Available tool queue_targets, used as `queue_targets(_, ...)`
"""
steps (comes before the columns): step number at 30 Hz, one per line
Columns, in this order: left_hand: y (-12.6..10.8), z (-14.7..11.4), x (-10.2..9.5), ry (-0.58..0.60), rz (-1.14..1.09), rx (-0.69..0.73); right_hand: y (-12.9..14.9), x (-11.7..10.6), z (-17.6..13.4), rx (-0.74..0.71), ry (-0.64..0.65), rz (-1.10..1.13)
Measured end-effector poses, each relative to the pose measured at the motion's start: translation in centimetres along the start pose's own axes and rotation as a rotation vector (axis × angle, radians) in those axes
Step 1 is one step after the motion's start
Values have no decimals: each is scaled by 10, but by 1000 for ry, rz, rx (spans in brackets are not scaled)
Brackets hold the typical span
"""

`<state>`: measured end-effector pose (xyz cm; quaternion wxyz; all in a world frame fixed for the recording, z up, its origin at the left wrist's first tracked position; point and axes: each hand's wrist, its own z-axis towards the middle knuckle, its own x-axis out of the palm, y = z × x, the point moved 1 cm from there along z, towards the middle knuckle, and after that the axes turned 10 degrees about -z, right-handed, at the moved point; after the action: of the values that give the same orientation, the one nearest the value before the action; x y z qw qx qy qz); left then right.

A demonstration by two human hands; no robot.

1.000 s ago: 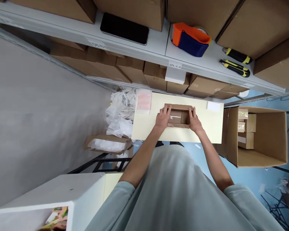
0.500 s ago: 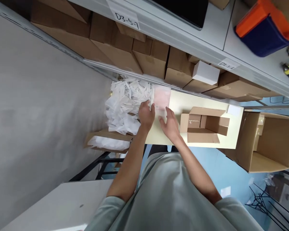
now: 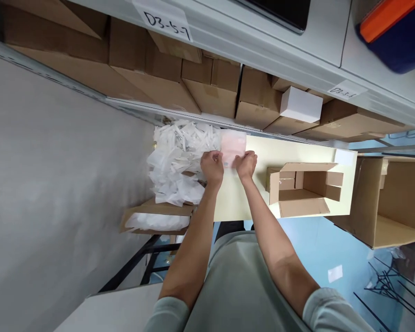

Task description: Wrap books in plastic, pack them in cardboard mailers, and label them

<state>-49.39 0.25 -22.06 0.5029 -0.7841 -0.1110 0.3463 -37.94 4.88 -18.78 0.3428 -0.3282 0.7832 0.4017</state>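
Note:
A flat pale pink pouch (image 3: 233, 142) lies on the cream tabletop, against the heap of small white packets (image 3: 180, 147). My right hand (image 3: 246, 165) is closed at the pouch's lower right corner, with fingertips pinching its edge. At the lower left edge of the pouch is my left hand (image 3: 212, 167), its fingers curled together. Whether it grips the pouch edge or something small is too fine to make out. An open cardboard box (image 3: 302, 199) with its flaps spread stands to the right of my hands.
Behind the table, a shelf holds several brown cartons (image 3: 210, 92) and a white box (image 3: 300, 105). A large open carton (image 3: 401, 203) is beyond the table's right end. At left, a carton with white bags (image 3: 159, 220) sits beside the grey wall (image 3: 62, 184).
Both hands have moved onto the lower edge of the pink pouch. Their fingers, apart before, have closed. The camera view has shifted slightly closer.

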Motion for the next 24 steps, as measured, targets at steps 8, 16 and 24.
queue_targets(8,-73,-42,-55,-128,90,377,4,-47,-78,-285,13,333)
queue_targets(16,-187,-138,-27,120,51,547,-94,-194,-125,-603,-150,324)
queue_targets(24,-193,-196,87,337,118,734,-211,-260,-64,-516,73,62)
